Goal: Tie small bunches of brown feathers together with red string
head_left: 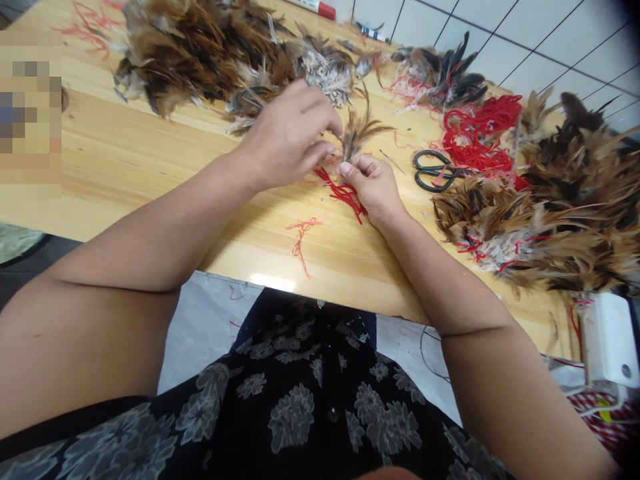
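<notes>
Between the thumb and fingers of my right hand (377, 183) is a small bunch of brown feathers (356, 139), pinched at its base with the tips fanning up and away. Just left of it hovers my left hand (295, 137), its fingers curved and the thumb apart from the index finger; I see nothing held there. Cut red strings (345, 195) lie on the table beneath my hands. Closer to me is a loose tangle of thin pale-red thread (300, 243).
A big feather pile (210, 53) lies far left, another (575, 200) at right. Black-handled scissors (434, 171) rest beside a red string heap (480, 130). Dark feathers (450, 77) and a marker (320, 8) are near the tiled wall (540, 40). A white device (613, 340) stands right.
</notes>
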